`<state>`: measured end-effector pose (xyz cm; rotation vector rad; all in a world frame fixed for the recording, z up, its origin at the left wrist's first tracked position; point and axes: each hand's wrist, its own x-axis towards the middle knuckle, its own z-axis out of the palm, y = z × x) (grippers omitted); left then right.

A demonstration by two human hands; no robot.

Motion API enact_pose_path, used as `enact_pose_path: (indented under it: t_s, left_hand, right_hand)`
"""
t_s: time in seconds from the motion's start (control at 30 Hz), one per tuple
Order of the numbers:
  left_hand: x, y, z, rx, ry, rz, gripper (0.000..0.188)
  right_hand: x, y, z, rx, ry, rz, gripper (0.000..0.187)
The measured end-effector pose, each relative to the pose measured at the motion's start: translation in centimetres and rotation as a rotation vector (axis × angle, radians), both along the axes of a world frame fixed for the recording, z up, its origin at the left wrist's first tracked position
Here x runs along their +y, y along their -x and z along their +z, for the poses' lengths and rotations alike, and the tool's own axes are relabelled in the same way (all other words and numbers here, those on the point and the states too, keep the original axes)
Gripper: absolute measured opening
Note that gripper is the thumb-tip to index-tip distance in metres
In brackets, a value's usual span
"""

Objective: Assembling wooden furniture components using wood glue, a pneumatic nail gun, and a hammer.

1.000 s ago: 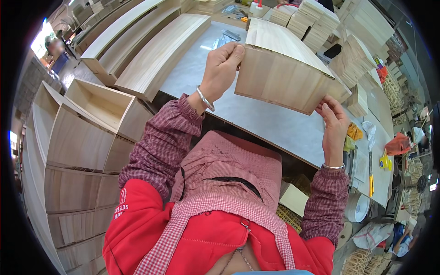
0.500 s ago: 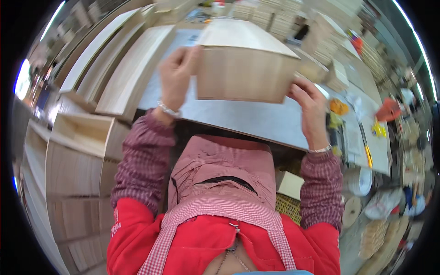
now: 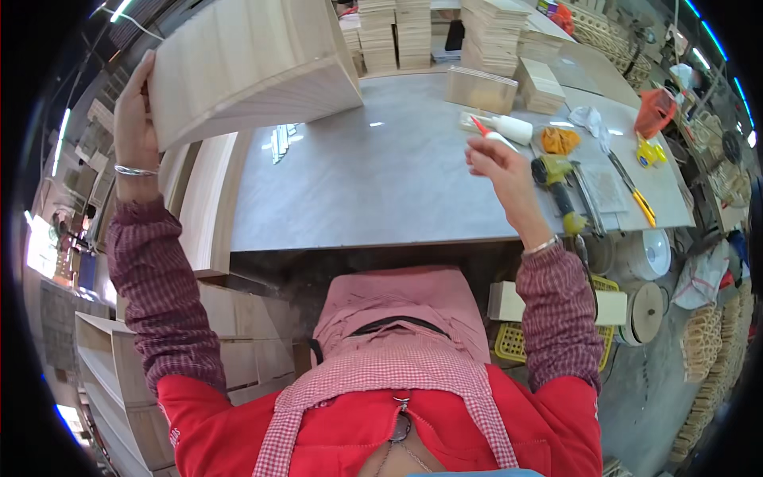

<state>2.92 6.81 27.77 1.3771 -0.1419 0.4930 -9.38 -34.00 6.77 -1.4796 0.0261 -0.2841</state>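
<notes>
My left hand (image 3: 137, 131) is closed on the left edge of a pale wooden box (image 3: 238, 60), raised and tilted above the table's left end. Near the table's middle right is my right hand (image 3: 501, 171), fingers loosely curved and apart, with nothing seen in them. Just beyond its fingertips lies a white squeeze bottle with a red tip (image 3: 479, 126), partly behind the hand. A second white bottle (image 3: 513, 129) lies against it.
The grey table (image 3: 342, 191) holds metal strips (image 3: 282, 143), a yellow-green power tool (image 3: 560, 191), an orange cloth (image 3: 559, 141), a yellow-handled cutter (image 3: 633, 191) and a small wooden box (image 3: 481, 89). Stacks of thin boards (image 3: 494, 40) stand behind. Long wooden boxes (image 3: 208, 203) line the left.
My right hand has let go of the wooden box and is beside the bottles. My left hand has carried the box left and tilted it. The view has shifted.
</notes>
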Motion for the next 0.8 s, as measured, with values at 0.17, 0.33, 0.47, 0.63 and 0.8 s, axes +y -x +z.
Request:
enact_pose_path:
  t_s: [0.17, 0.33, 0.47, 0.63, 0.8]
  left_hand:
    - [-1.2, -2.3, 4.5, -0.023, -0.096, 0.102, 0.028]
    - [-0.8, -8.9, 10.4, 0.018, -0.371, 0.117, 0.031]
    - [-10.5, -9.5, 10.5, -0.05, -0.43, -0.047, 0.041]
    - [-14.2, -14.2, 12.7, -0.038, -0.372, -0.157, 0.034]
    - [-15.7, -15.0, 13.6, 0.1, -0.194, -0.242, 0.026]
  right_hand:
    - [-0.6, -5.3, -2.5, -0.014, 0.188, 0.03, 0.034]
    - [2.6, -14.3, 2.1, -0.388, 0.42, -0.018, 0.049]
    - [6.0, -18.3, 13.1, -0.563, 0.345, 0.073, 0.054]
    - [6.6, -22.2, 18.9, -0.495, -0.076, -0.241, 0.026]
    - [0.5, -23.9, 20.9, -0.675, -0.18, -0.32, 0.023]
